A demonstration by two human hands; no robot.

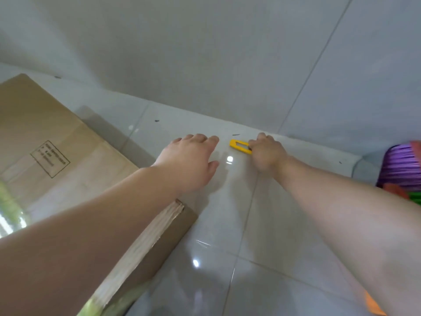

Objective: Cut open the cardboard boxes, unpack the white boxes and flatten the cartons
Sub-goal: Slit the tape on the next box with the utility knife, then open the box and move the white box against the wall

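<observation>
Right hand grasping yellow box cutter low over glossy tiled floor, near wall. Left hand released, fingers spread, just beside. Brown cardboard box at left, printed label, taped edge; contents hidden.

tiled room corner: glossy floor tiles meet tiled wall.

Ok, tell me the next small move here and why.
Probably lift the yellow box cutter and bring it left to the cardboard box. The right hand grips the cutter down at the tiled floor, the left hand is open, and tape covers the box edge.
</observation>
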